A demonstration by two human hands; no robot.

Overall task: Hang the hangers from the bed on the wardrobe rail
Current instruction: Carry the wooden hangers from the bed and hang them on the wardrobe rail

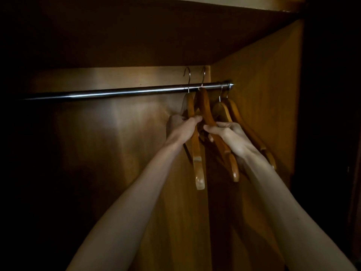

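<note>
A shiny metal rail runs across the dim wooden wardrobe. My left hand grips one wooden hanger, whose metal hook rises above the rail. My right hand grips a second wooden hanger; its hook also stands above the rail, just right of the first. Both hooks are raised, not resting on the rail. Two more wooden hangers hang from the rail's right end, close to the side wall.
The wardrobe's right side panel stands close to the hanging hangers. A shelf board sits overhead. The rail's long left stretch carries nothing, and the wardrobe's left part is very dark.
</note>
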